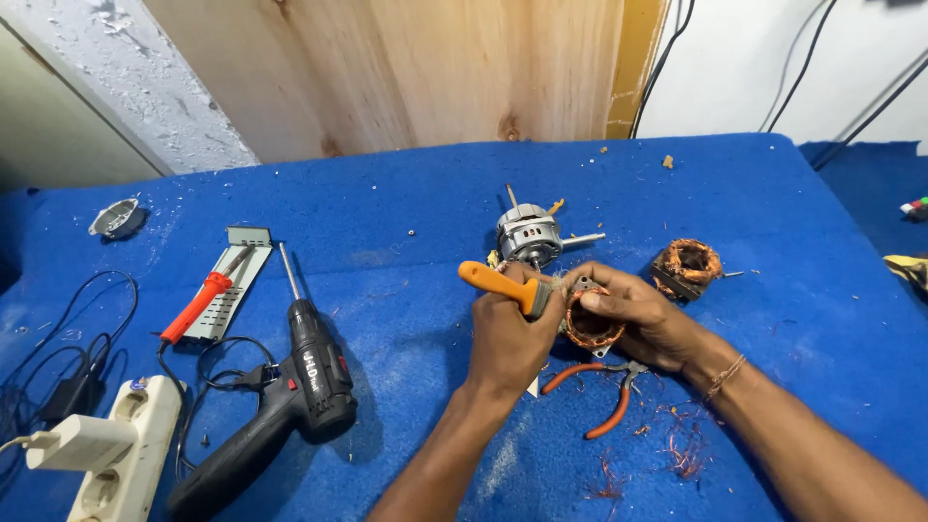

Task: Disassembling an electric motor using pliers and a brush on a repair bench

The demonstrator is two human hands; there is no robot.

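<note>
Copper windings: a stator (590, 327) is sitting in the right hand (633, 314), fingers closing around its rim and holding it just above the blue mat (406, 203). Left hand (510, 333) is gripping a tool (503, 284) by its orange handle in a closed fist; the handle is sticking out up-left and the working end is meeting the stator, though the tip itself is hiding behind the fingers, so can't tell exactly where it is touching. Both hands are touching each other around the stator, centre of the mat.

Orange-handled pliers (604, 391) are lying on the mat right below the hands, jaws pointing toward the right wrist. Loose copper wire scraps (681, 454) are littering the mat near the right forearm.

Just behind the hands a motor (530, 235) with a silver housing is resting, shaft pointing right. Right of it, near the right hand but apart, a second stator (688, 266) with copper coils is sitting.

Well to the left: a black drill (290, 391) is lying on its side, bit pointing away. Beside it a red soldering iron (203, 304) is resting on a grey metal stand (237, 280). A white power strip (111, 445) is sitting at the lower-left edge with a plug in it. A small metal cap (116, 217) is lying far left, well apart from everything.
</note>
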